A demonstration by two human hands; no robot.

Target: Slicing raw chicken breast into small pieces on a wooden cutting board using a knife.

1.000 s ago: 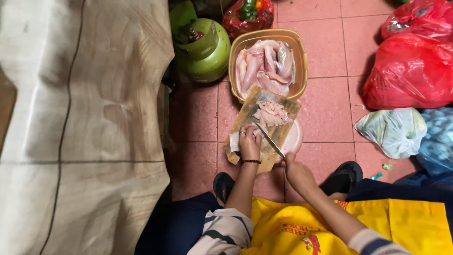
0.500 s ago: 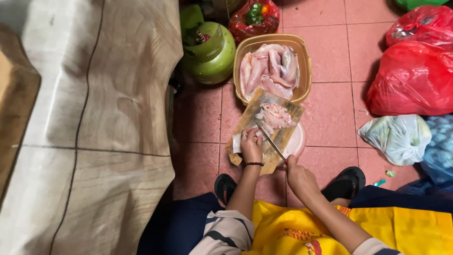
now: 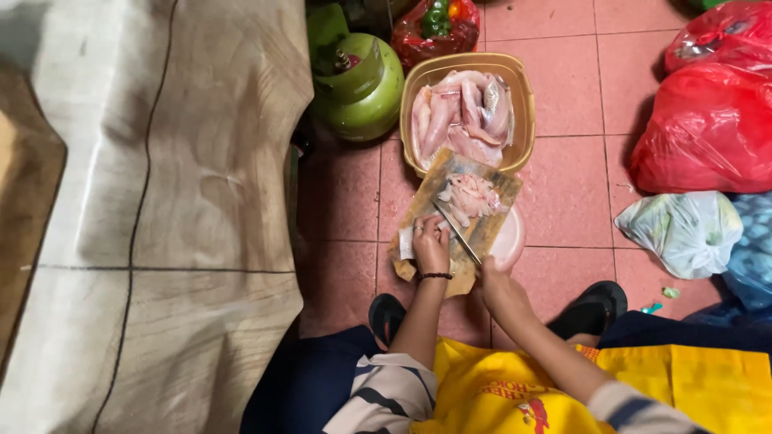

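Observation:
A wooden cutting board (image 3: 490, 223) lies on the pink tiled floor and carries a heap of cut raw meat (image 3: 473, 197). My left hand (image 3: 431, 243), with a dark band at the wrist, presses down on a pale piece of meat at the board's near left. My right hand (image 3: 496, 283) grips the handle of a knife (image 3: 455, 231), whose blade slants up and left across the board beside my left hand. A tan plastic basket (image 3: 518, 88) full of raw pale meat pieces stands just beyond the board.
A green gas cylinder (image 3: 359, 84) stands left of the basket. Red plastic bags (image 3: 708, 128) and a whitish bag (image 3: 683, 229) sit at the right. A cloth-covered surface (image 3: 161, 201) fills the left. My black sandals (image 3: 593, 304) flank the board.
The view has shifted slightly. Both hands stay at the board, and the knife blade has moved a little toward my left hand.

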